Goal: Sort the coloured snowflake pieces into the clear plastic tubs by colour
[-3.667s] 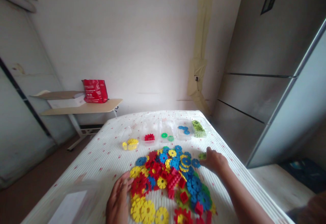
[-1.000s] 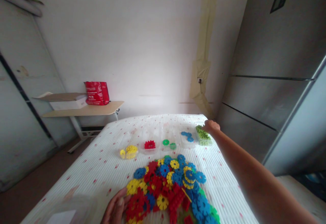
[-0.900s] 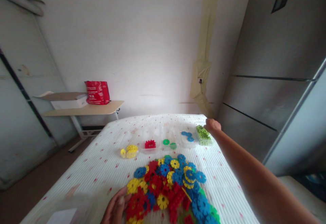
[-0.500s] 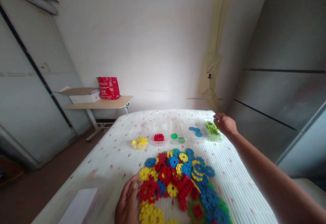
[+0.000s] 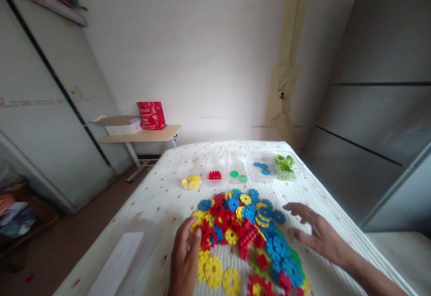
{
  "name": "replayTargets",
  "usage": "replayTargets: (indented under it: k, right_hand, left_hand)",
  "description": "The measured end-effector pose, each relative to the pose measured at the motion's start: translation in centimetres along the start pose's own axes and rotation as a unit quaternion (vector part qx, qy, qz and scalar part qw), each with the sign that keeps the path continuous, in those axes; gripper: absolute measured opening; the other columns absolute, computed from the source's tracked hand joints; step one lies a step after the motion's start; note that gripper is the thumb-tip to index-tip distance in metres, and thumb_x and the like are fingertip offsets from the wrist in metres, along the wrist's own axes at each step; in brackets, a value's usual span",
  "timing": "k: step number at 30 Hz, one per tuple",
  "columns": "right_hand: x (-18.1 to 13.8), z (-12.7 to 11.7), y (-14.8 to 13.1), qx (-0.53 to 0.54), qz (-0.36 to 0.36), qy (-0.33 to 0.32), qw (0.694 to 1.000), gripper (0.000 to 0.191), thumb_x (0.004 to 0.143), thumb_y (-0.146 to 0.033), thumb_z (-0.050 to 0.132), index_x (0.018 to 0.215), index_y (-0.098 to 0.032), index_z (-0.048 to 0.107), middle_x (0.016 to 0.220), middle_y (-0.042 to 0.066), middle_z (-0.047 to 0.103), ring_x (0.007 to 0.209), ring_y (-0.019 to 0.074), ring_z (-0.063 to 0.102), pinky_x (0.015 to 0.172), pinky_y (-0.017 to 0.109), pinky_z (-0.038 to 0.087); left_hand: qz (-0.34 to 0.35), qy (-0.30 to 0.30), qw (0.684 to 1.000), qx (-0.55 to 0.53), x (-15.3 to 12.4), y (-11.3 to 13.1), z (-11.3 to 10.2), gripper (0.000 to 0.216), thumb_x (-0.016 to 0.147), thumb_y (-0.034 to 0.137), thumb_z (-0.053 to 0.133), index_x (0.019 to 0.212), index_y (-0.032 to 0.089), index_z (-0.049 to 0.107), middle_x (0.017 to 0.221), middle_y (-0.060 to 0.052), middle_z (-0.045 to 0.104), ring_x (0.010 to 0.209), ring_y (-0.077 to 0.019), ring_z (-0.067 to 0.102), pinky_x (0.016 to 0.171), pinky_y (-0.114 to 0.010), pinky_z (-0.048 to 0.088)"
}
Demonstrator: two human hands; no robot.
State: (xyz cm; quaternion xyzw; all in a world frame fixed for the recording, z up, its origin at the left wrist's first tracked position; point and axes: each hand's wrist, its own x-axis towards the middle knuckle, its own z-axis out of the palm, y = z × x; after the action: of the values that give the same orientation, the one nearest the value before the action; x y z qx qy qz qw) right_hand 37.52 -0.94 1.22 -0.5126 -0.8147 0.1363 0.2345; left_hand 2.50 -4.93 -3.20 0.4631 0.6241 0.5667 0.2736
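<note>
A heap of flat plastic gear pieces [image 5: 247, 237] in red, blue, yellow and green lies on the white bed [image 5: 158, 202]. My left hand [image 5: 185, 258] rests flat at the heap's left edge, fingers stretched out. My right hand [image 5: 316, 235] hovers open just right of the heap, fingers spread, holding nothing. Beyond the heap stands a row of clear trays: yellow pieces [image 5: 191, 181], a red piece [image 5: 214, 175], green discs [image 5: 238, 176], blue pieces [image 5: 261, 167] and light green pieces [image 5: 284, 163].
A white flat box [image 5: 116, 264] lies at the bed's near left corner. A small side table [image 5: 141, 137] with a red bag [image 5: 151, 115] stands by the far wall. A grey cabinet [image 5: 373, 121] lines the right side.
My right hand has drawn back from the light green tray to the right edge of the heap and now shows open. The view has shifted. My left hand has stayed at the heap.
</note>
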Motion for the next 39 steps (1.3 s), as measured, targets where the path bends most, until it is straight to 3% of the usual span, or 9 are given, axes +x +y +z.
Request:
replayTargets:
  k: [4,7,10,16,21,25,31,36,39]
  right_hand:
    - [-5.0,3.9,-0.6,-0.025,-0.099,0.0,0.995,0.092,0.065,-0.058,0.065,0.143,-0.031,0.024,0.149,0.009,0.025,0.131,0.0361,0.031,0.097,0.049,0.04]
    - [-8.0,7.7,-1.1,-0.085,-0.104,0.033,0.99,0.08,0.071,-0.052,0.062,0.14,-0.043,0.024,0.149,0.002,0.026,0.127,0.0399,0.035,0.092,0.06,0.04]
    - [-8.7,9.5,-2.3,-0.116,-0.081,0.04,0.989,0.076,0.075,-0.049,0.059,0.14,-0.045,0.021,0.147,0.003,0.03,0.124,0.0421,0.038,0.09,0.066,0.037]
    - [-4.7,9.4,-5.4,-0.099,-0.084,0.083,0.988,0.096,0.069,-0.051,0.064,0.146,-0.03,0.011,0.149,0.013,0.023,0.131,0.0421,0.026,0.095,0.063,0.034]
    - [-1.5,9.6,-7.3,-0.063,-0.093,0.078,0.991,0.086,0.072,-0.032,0.063,0.145,-0.027,0.018,0.147,0.012,0.03,0.13,0.0358,0.031,0.101,0.058,0.028]
    - [0.6,9.7,-8.6,-0.044,-0.113,0.077,0.99,0.071,0.076,-0.023,0.057,0.141,-0.026,0.029,0.143,0.012,0.037,0.127,0.0325,0.035,0.098,0.055,0.034]
    - [3.8,9.5,-11.6,-0.032,-0.146,0.065,0.987,0.052,0.079,-0.01,0.047,0.13,-0.022,0.046,0.138,0.012,0.043,0.125,0.0275,0.039,0.1,0.05,0.038]
    - [4.9,9.3,-14.6,0.011,-0.209,0.021,0.978,0.059,0.075,-0.009,0.051,0.132,-0.019,0.043,0.144,0.013,0.034,0.131,0.0267,0.03,0.104,0.045,0.035]
    - [5.4,8.0,-14.3,0.023,-0.217,0.024,0.976,0.057,0.075,-0.014,0.053,0.131,-0.021,0.044,0.139,0.012,0.042,0.126,0.0261,0.038,0.102,0.046,0.036]
  left_hand:
    - [0.091,-0.031,0.993,0.074,-0.7,-0.2,0.3,0.044,0.081,0.042,0.052,0.12,0.022,0.052,0.133,-0.01,0.047,0.125,-0.0257,0.04,0.108,-0.043,0.029]
    - [0.118,-0.056,0.986,0.107,-0.9,-0.3,0.6,0.047,0.081,0.041,0.052,0.123,0.021,0.051,0.137,-0.011,0.043,0.128,-0.0274,0.036,0.109,-0.045,0.028]
    - [0.125,-0.077,0.983,0.112,-1.0,-0.6,1.0,0.047,0.083,0.041,0.049,0.126,0.023,0.049,0.139,-0.011,0.04,0.131,-0.0278,0.032,0.11,-0.047,0.025]
    - [0.094,-0.164,0.98,0.059,-2.1,0.2,1.4,0.047,0.088,0.041,0.039,0.132,0.025,0.042,0.146,-0.007,0.032,0.136,-0.0227,0.024,0.112,-0.044,0.021]
    - [0.053,-0.182,0.982,0.02,-2.5,1.3,1.4,0.047,0.089,0.042,0.036,0.133,0.024,0.041,0.146,-0.006,0.031,0.137,-0.021,0.023,0.113,-0.042,0.018]
    - [0.032,-0.178,0.984,-0.011,-2.6,1.6,1.4,0.051,0.089,0.046,0.035,0.134,0.021,0.039,0.145,-0.008,0.034,0.135,-0.0214,0.027,0.113,-0.04,0.021]
    - [-0.019,-0.121,0.992,-0.037,-2.3,1.1,1.5,0.054,0.089,0.05,0.032,0.134,0.02,0.037,0.144,-0.009,0.036,0.133,-0.0203,0.032,0.111,-0.038,0.025]
    - [-0.052,-0.056,0.996,-0.035,-1.6,0.9,1.1,0.055,0.088,0.053,0.033,0.132,0.02,0.039,0.143,-0.008,0.038,0.133,-0.0202,0.032,0.11,-0.036,0.028]
    - [-0.06,-0.034,0.997,-0.037,-1.6,1.2,0.9,0.053,0.087,0.052,0.036,0.128,0.02,0.043,0.141,-0.008,0.041,0.132,-0.0209,0.034,0.109,-0.036,0.031]
